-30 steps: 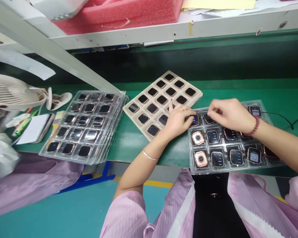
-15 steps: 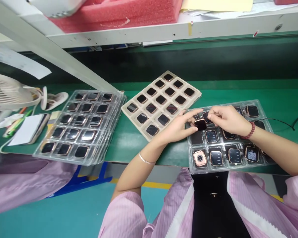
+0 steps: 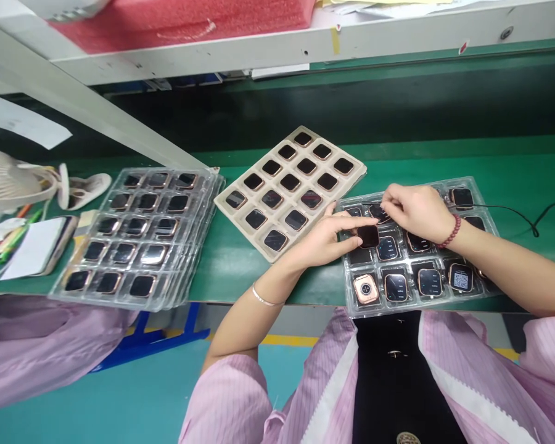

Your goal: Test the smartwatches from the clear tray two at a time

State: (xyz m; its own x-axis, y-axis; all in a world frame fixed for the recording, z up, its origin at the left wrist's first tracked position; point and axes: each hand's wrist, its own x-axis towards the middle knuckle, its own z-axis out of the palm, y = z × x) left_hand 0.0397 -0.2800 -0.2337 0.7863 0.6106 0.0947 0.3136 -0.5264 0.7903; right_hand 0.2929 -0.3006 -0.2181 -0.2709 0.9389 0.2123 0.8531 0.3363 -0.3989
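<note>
My left hand [image 3: 329, 239] grips a smartwatch [image 3: 368, 237] between thumb and fingers, its dark screen facing up. The watch is over the left side of a clear plastic tray [image 3: 358, 312]. My right hand [image 3: 414, 209] is just right of it, above the tray, with thumb and fingertips pinched together; what is between them is too small to make out. Watches with lit screens, such as one watch [image 3: 396, 287], sit in the tray's pockets. A watch in the front left pocket [image 3: 366, 288] lies back side up. A thin black cable [image 3: 513, 211] runs in from the right behind my right wrist.
A beige tray of dark-screened watches [image 3: 284, 251] lies angled behind my left hand. Left of it stands a stack of clear trays with watches [image 3: 160, 302]. Farther left are a notepad [image 3: 32, 246], pens and a fan [image 3: 9, 179]. A white shelf edge [image 3: 240, 49] crosses above.
The view has shifted slightly. The watch in my left hand has turned a little and its screen faces up more squarely. My right hand remains pinched, close beside it.
</note>
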